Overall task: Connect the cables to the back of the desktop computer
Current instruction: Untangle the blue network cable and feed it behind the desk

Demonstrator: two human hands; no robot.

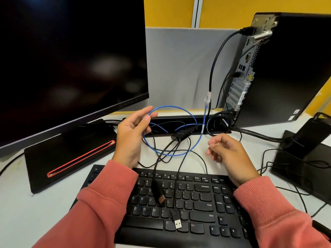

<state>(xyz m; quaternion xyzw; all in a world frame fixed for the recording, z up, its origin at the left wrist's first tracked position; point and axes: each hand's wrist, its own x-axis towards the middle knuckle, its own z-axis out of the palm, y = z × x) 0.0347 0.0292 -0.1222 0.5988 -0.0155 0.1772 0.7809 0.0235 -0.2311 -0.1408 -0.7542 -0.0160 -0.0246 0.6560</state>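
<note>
Pinching the looped blue network cable (180, 153) between thumb and fingers, the left hand (131, 138) holds it up just behind the keyboard (202, 199). Its clear plug (207, 97) points up beside the desktop computer (279, 68), not touching its rear panel. Loosely curled, the right hand (227, 153) holds nothing. On the keyboard lie a USB plug (177, 225) and an orange-tipped plug (161, 199).

Yellow cubicle, white desk

Far wall is yellow panels (168, 11) with a pale vertical strip (196, 11) splitting them, and a grey fabric divider (179, 68) stands in front at the far edge of the white desk (14, 212). Lighting's soft and even, with a few blurry glints on the dark monitor screen (71, 51) at left.
</note>
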